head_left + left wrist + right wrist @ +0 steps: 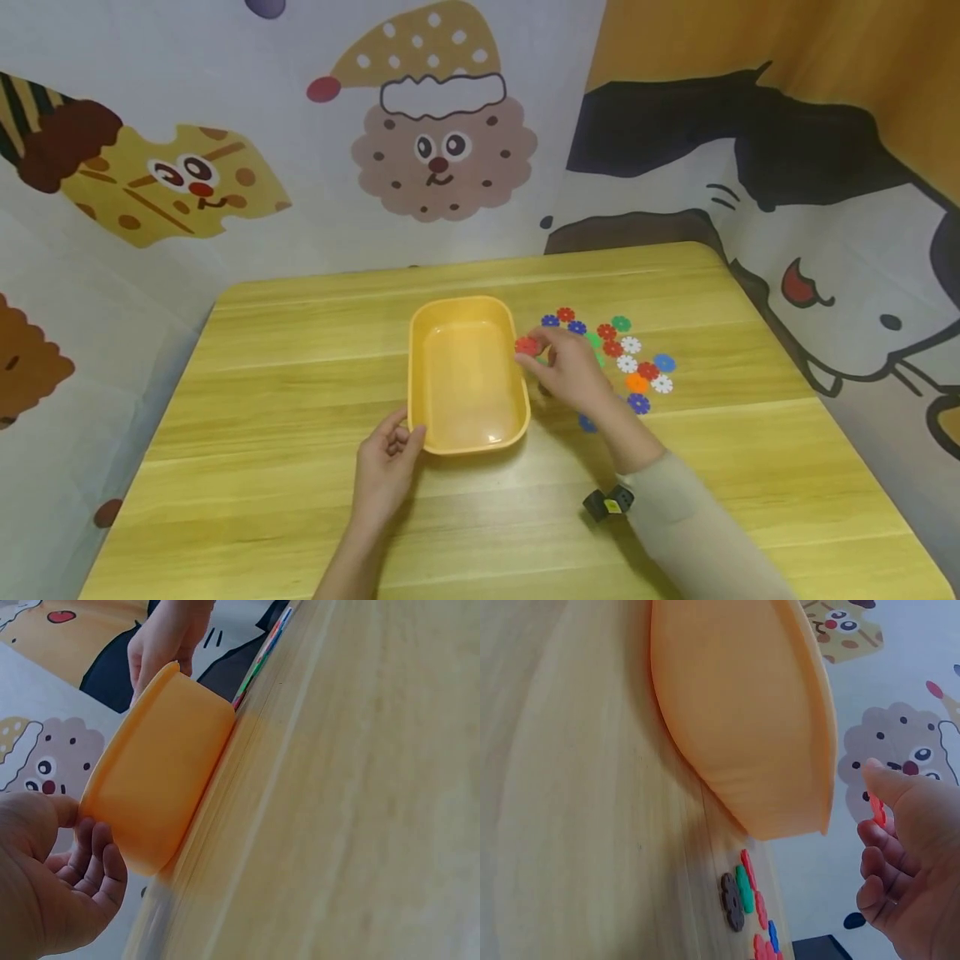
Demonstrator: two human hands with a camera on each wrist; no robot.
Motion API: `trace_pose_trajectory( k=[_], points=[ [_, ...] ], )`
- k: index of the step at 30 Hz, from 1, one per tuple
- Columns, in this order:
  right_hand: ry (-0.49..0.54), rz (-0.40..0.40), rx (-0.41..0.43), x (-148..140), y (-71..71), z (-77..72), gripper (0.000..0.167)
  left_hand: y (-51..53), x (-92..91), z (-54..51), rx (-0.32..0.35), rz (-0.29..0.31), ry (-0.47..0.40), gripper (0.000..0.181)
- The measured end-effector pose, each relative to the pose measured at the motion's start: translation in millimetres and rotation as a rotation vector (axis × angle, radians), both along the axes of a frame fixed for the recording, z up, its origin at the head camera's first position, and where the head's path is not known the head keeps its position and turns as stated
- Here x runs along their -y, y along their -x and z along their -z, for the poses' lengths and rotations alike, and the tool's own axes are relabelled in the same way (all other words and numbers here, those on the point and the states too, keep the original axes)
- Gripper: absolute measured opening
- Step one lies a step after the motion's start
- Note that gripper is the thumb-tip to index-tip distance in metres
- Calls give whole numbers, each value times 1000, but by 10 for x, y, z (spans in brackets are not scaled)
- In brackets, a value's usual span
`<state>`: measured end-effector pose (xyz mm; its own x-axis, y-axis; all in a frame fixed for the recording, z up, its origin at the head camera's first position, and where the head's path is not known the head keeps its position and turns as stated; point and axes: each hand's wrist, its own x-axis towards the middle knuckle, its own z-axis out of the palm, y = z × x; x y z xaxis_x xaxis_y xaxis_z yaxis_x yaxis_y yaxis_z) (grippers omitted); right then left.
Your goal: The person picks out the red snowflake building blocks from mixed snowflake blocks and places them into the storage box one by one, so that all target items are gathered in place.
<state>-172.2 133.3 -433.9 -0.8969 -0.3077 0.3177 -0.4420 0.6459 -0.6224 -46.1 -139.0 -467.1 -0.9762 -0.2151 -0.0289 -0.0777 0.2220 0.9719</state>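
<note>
Two hands are working at a wood-grain counter (262, 400), with a yellow tray (468, 375) standing between them near the middle, somewhat closer to the counter's far edge than to its near side. The left hand (384, 471) is gripping the tray at its near left corner, the thumb lying at the rim and the other fingers bending by the outer wall. The right hand (573, 371) is pinching a red disc (527, 346) between thumb and fingers; this notched piece is hanging above the counter, beside the tray's right rim and towards its far right corner, and the right wrist view is showing a gap between piece and rim.

To the right of the tray, loose discs are lying scattered towards the counter's right edge: among them a green disc (621, 323), a white disc (632, 344), an orange disc (637, 383) and a light blue disc (664, 362). A brown disc (733, 901) is appearing in the right wrist view. Beyond the counter's far edge, a printed backdrop (300, 225) is displaying cartoon figures, including a cookie (444, 187) wearing a spotted cap (420, 50).
</note>
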Motion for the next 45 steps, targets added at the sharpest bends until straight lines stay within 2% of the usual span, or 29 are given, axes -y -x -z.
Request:
trace_pose_trajectory(
  k=[9,21,29,35,40,45],
  points=[
    [15,-19,28,104,85,25,42,13,-4,11,-10,-2,3,42],
    [-14,-38,11,221,167,-47,47,34,-2,-8,-6,-9,0,41],
    [-2,-99,29,318,223,-43,43,21,14,-26,5,1,3,43],
    [18,-118,6,400,272,-45,40,35,10,-19,1,-2,2,42],
    [21,-139,20,474,308,-49,39,50,3,-12,-3,5,3,42],
    [-2,-163,31,558,337,9,39,10,17,15,1,3,11,41]
  ],
)
